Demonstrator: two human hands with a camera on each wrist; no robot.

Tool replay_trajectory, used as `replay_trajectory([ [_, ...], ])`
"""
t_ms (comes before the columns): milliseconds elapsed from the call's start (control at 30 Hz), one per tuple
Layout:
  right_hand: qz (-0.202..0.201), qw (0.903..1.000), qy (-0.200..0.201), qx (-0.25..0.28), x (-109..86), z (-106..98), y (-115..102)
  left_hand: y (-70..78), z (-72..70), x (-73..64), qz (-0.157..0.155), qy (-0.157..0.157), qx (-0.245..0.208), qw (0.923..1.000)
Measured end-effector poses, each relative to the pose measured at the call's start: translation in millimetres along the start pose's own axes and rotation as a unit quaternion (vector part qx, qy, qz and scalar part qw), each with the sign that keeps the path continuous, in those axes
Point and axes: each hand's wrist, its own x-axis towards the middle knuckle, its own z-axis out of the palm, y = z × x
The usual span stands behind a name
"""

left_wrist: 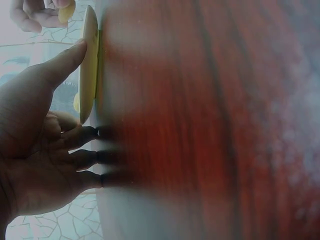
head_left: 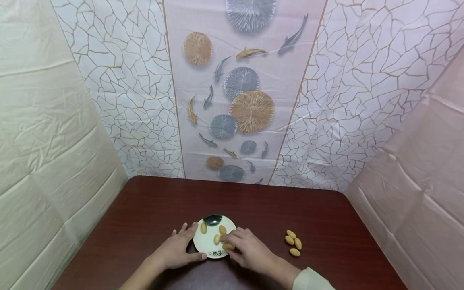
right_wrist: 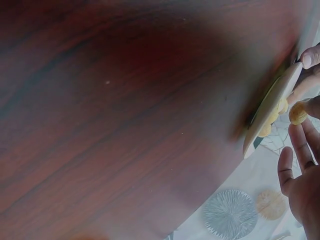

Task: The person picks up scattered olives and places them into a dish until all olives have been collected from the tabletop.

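Observation:
A small white plate (head_left: 207, 243) with a dark green patch and a floral mark lies on the table. Several oval, yellow-brown, almond-like nuts (head_left: 204, 228) are on it. My left hand (head_left: 175, 250) spans its left side, thumb and index finger extended against the rim (left_wrist: 88, 65), the other fingertips on the table. Over the plate's right edge, my right hand (head_left: 250, 249) pinches one almond-like nut (right_wrist: 298, 113) between thumb and fingers. The left wrist view also shows this held nut (left_wrist: 67, 12), above the rim. My right fingers partly cover the plate.
Several more almond-like nuts (head_left: 295, 252) lie in a loose group on the table, right of my right hand. The dark red-brown table (head_left: 152, 205) has a patterned curtain (head_left: 232, 153) behind it and plain cloth (head_left: 58, 169) at both sides.

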Motion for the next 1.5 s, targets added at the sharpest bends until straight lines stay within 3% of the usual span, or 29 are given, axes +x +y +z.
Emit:
replay_trajectory([
  [567, -0.019, 0.9996, -0.019, -0.009, 3.3, 5, -5, -0.1, 2.2, -0.1, -0.006, -0.006, 0.001, 1.0],
  [833, 0.001, 0.9988, -0.049, -0.004, 3.9, 4, -5, 0.5, 1.0, 0.1, 0.0, -0.002, 0.004, 1.0],
  [1500, 0.026, 0.9979, -0.059, -0.006, -7.5, -12, -5, 1.1, -0.7, -0.3, -0.011, -0.006, -0.002, 0.9999],
])
